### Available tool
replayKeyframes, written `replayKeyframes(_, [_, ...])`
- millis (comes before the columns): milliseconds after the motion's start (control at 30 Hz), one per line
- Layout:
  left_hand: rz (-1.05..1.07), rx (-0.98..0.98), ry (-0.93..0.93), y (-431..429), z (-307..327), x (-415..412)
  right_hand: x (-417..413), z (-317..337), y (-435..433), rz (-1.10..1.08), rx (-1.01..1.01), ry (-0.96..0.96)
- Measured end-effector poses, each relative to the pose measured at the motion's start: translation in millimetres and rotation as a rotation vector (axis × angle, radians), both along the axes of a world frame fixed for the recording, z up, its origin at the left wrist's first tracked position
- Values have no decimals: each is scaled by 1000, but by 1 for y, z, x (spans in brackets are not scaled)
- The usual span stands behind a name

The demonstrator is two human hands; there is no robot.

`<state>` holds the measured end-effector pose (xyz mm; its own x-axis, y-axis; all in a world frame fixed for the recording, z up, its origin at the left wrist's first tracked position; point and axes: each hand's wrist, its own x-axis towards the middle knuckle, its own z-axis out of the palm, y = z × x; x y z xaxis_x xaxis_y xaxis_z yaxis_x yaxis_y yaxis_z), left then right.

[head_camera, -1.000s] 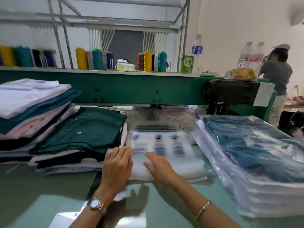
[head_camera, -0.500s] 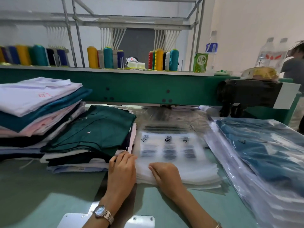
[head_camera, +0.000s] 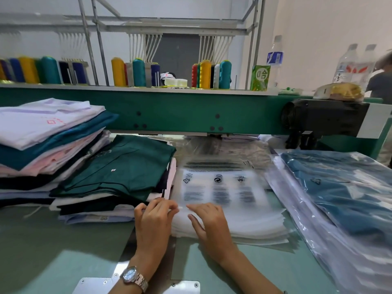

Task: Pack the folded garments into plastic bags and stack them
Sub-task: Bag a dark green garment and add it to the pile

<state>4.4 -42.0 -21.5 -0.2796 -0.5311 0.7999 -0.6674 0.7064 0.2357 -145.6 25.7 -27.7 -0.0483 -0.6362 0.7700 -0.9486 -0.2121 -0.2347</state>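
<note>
A stack of empty clear plastic bags [head_camera: 222,192] with black printed symbols lies on the table in front of me. My left hand [head_camera: 154,219] is at the stack's near left corner, its fingertips curled and pinching the edge of the top bag. My right hand [head_camera: 209,221] rests on the near part of the stack with straight, spread fingers. Left of the bags, a dark green folded garment [head_camera: 127,166] tops a low pile. A taller pile of white, teal, pink and dark folded garments [head_camera: 42,132] stands further left. Bagged blue garments [head_camera: 339,192] are stacked on the right.
The green table [head_camera: 53,251] has a metal plate [head_camera: 93,285] at its near edge. A green machine beam [head_camera: 180,111] with thread cones [head_camera: 203,74], a carton and bottles crosses behind. A black motor housing [head_camera: 322,119] sits at the right. A person [head_camera: 379,83] stands far right.
My left hand's fingers have curled from flat to pinching at the bag stack's corner. My right hand has stayed on the stack. The view has shifted slightly.
</note>
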Motion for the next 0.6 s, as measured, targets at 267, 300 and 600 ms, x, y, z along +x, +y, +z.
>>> replayKeyframes(267, [-91,-34,-95,-1,2,3,4,2,-4,18,-69,85])
replayKeyframes(300, [-102,-26,-92,-1,1,4,4,3,-4,19,-64,115])
replayKeyframes(600, [-93,-53,-99,-4,9,5,0,8,-6,-79,-19,282])
